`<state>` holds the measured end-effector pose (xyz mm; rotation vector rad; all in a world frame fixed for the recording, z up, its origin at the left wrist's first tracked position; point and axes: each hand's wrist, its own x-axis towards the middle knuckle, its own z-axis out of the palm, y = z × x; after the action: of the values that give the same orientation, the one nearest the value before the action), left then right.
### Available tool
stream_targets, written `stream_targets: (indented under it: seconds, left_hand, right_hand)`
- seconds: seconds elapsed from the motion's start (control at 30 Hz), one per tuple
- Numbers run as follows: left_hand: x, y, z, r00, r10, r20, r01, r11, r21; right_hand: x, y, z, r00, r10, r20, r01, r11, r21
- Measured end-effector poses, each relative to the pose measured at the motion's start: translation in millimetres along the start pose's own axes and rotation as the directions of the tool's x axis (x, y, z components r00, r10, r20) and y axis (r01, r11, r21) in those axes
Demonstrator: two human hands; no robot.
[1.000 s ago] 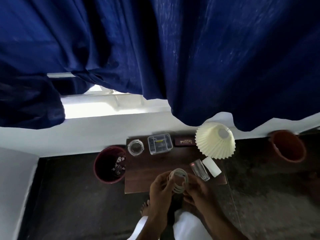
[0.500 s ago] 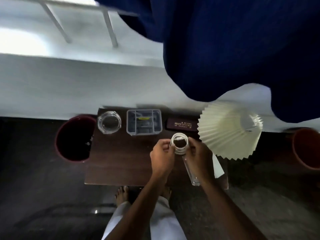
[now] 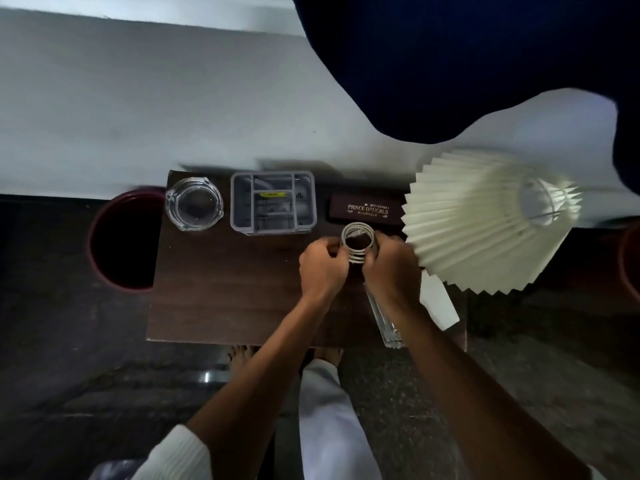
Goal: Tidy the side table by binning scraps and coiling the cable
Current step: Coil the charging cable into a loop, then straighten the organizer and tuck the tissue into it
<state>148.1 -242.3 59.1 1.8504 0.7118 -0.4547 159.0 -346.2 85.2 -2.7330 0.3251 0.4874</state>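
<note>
L hand (image 3: 322, 268) & R hand (image 3: 393, 268) each pinched a side of the white cable (image 3: 358, 245), fingers curled. It was wound in a round coil over the side table (image 3: 225, 289), near the glasses case (image 3: 367, 211). The red bin (image 3: 104, 268) sat left of the table.

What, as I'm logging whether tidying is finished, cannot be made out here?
Head view:
Dark red round bin: interior too dark.
White coiled cable: sides covered by left hand and right hand.
Clear glass tumbler: far end behind right hand.
Orange pot: cut by right edge.
</note>
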Motion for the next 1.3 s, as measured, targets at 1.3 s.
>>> stream_targets:
  seconds: [1.3]
  left_hand:
    - [33.0, -19.3, -138.9, 0.966, 0.07, -0.249, -0.078, 0.997, -0.024]
  right_hand:
    - [4.8, -87.5, 31.9, 0.981, 0.025, 0.192, -0.142, 0.765, 0.629]
